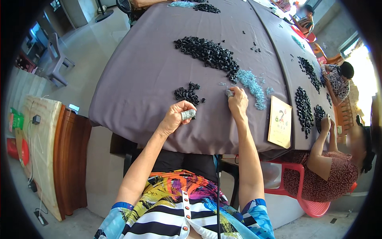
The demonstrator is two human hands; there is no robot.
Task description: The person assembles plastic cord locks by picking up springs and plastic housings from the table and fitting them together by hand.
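My left hand [174, 118] is closed near the table's front edge, with grey wrapping round a finger. A small black piece [193, 116] shows at its fingertips. Just beyond lies a small heap of black pieces [186, 94]. To the right, my right hand [238, 102] reaches over the cloth with its fingers pinched together and one finger wrapped in grey. Whatever it pinches is too small to make out. Its fingertips are beside a pile of small clear bluish pieces [252, 85]. A larger pile of black ring-like pieces [207, 52] spreads beyond both hands.
A tan booklet [280, 121] lies right of my right forearm on the grey tablecloth [139, 75]. Co-workers sit along the right side beside more black piles [304, 109]. A red plastic chair [292, 181] stands at lower right, a wooden cabinet [69, 159] at left.
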